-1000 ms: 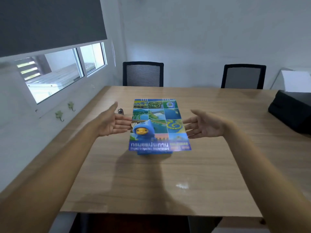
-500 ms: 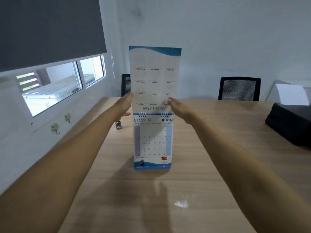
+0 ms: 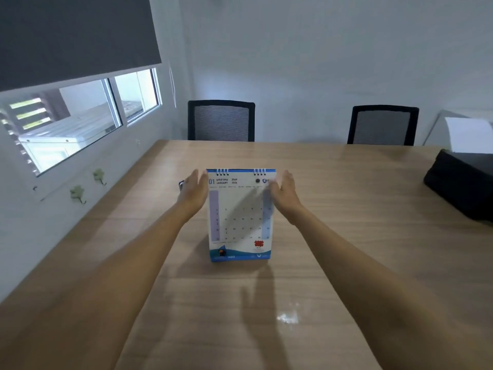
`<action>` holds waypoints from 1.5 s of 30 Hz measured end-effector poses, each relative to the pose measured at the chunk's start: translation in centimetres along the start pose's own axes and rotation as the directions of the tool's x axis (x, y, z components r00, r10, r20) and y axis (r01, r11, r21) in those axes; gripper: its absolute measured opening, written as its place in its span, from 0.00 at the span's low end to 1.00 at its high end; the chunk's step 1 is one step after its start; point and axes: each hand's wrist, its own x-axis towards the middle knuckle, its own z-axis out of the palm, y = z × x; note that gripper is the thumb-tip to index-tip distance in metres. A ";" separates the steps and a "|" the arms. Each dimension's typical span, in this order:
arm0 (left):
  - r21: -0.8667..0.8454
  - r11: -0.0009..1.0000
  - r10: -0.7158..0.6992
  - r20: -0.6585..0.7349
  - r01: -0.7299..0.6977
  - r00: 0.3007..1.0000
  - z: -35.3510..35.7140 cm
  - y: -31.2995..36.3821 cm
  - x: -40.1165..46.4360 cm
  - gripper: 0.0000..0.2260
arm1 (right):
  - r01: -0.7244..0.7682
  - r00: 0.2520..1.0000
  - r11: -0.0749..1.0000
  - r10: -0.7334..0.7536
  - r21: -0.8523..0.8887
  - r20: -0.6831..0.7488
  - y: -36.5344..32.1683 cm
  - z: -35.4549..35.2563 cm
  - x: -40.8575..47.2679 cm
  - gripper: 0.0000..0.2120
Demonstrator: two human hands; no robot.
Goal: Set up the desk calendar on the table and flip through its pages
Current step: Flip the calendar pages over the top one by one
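Head view looks down on a desk calendar (image 3: 240, 217) standing upright on the wooden tabletop (image 3: 346, 209), its face turned toward the person. Its open page reads 01 JANUARY 2026 under a blue top strip with two groups of wire rings, and a blue wave band runs along its bottom edge where it meets the wood. Just left of the calendar's upper corner is the left hand (image 3: 194, 190), flat with the fingers extended and together, its edge at or very close to the page; blur makes contact impossible to tell. At the calendar's upper right corner is the right hand (image 3: 284, 193), likewise flat and unclenched, its fingers overlapping the page edge, gripping nothing that can be seen. A small dark object (image 3: 181, 184) peeks out behind the left hand, beside the calendar. Beyond the calendar, across the tabletop, stand two black mesh chairs (image 3: 221, 121). Well to the right of the calendar lies a black bag (image 3: 461, 185). Far left of the calendar is a window (image 3: 80, 118) beneath a dark roller blind (image 3: 74, 36).
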 end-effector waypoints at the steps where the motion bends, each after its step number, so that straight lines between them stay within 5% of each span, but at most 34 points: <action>1: -0.058 0.998 -0.036 -0.009 0.036 0.999 0.4 -0.7 -0.7 0.28 | -0.061 0.998 0.994 0.060 0.095 0.014 0.6 0.3 -0.7 0.29; 4: -0.178 0.981 -0.064 0.098 0.081 0.993 1.7 -1.1 -3.9 0.22 | -0.258 0.961 0.928 0.218 0.267 0.169 1.5 1.1 -3.0 0.26; 9: -0.317 0.937 -0.058 0.273 0.147 0.960 3.2 -1.4 -6.0 0.23 | -0.347 0.920 0.889 0.261 0.297 0.293 2.3 2.9 -3.5 0.16; 16: -0.184 0.962 -0.159 0.211 0.199 0.964 2.0 -2.8 -4.8 0.23 | -0.295 0.945 0.929 0.249 0.223 0.213 2.2 2.2 -4.5 0.15; 19: -0.248 0.938 -0.196 0.199 0.243 0.960 0.8 -3.1 -4.3 0.16 | -0.263 0.964 0.945 0.248 0.195 0.100 2.4 1.2 -4.7 0.14; 22: -0.330 0.907 -0.222 0.157 0.263 0.962 -0.6 -2.8 -4.2 0.21 | -0.237 0.971 0.954 0.233 0.184 0.043 2.3 -0.6 -4.2 0.15; 27: -0.463 0.853 -0.186 0.162 0.241 0.969 -3.3 0.6 -3.8 0.27 | -0.270 0.961 0.848 0.265 0.456 0.076 -0.3 -4.0 -3.1 0.16; 31: -0.592 0.784 -0.071 0.211 0.185 0.975 -4.8 3.7 -2.9 0.28 | -0.211 0.977 0.744 0.146 0.634 0.154 -2.6 -5.7 -1.8 0.22; 37: -0.109 0.993 0.062 0.149 -0.046 0.987 -3.3 5.9 -1.1 0.25 | 0.083 0.982 0.982 -0.109 0.172 0.151 -5.2 -3.6 -1.1 0.30; 42: 0.251 0.945 0.155 0.221 -0.210 0.963 -2.1 6.0 -0.9 0.18 | 0.171 0.974 0.921 -0.103 -0.350 0.203 -1.6 -0.7 3.3 0.38; 45: 0.285 0.947 0.099 0.183 -0.149 0.978 -1.3 5.3 -0.1 0.17 | 0.136 0.987 0.882 -0.079 -0.452 0.143 -2.2 -0.6 2.2 0.30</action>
